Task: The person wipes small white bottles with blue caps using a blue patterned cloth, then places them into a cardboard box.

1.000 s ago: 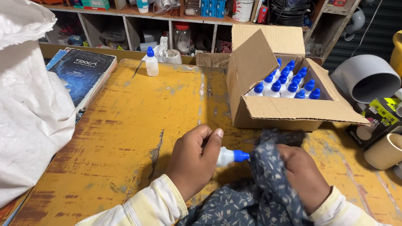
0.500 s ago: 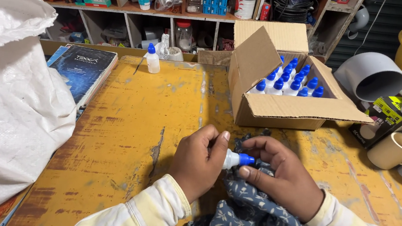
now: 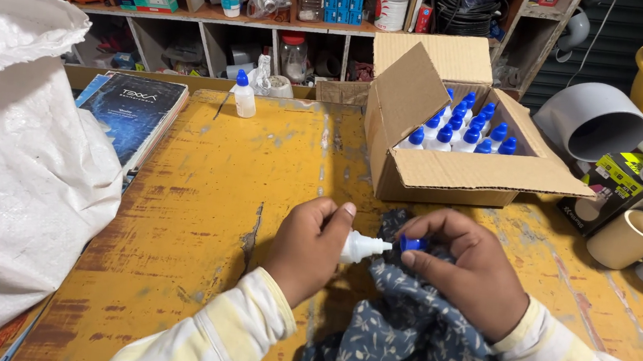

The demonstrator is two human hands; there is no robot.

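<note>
At the far left a big white woven plastic sack (image 3: 8,171) is slumping over the edge of the worn yellow wooden table (image 3: 199,207), and just beside it a dark blue glossy book (image 3: 133,113) is lying flat on the table's far left corner. Further right, near the far edge, a single small white plastic bottle with a blue cap (image 3: 244,97) is standing upright and well apart from my hands. Near the middle, my left hand (image 3: 310,247) is closing around the body of a small white plastic squeeze bottle (image 3: 362,247), holding it on its side with the nozzle pointing right. My right hand (image 3: 459,271) is pinching the bottle's little blue cap (image 3: 410,244) between thumb and fingertips, right at the nozzle's tip; I cannot tell whether the cap is seated or just off. Under both hands a dark blue cloth with a small pale flower print (image 3: 407,349) is bunching up on the near edge of the table. Beyond my right hand an open brown cardboard box (image 3: 450,170) is sitting on the table, holding rows of upright white bottles with blue caps (image 3: 466,132). To the far right, a grey plastic pipe fitting (image 3: 602,122) and a beige plastic cup-shaped fitting (image 3: 630,239) are resting off to the side.
</note>
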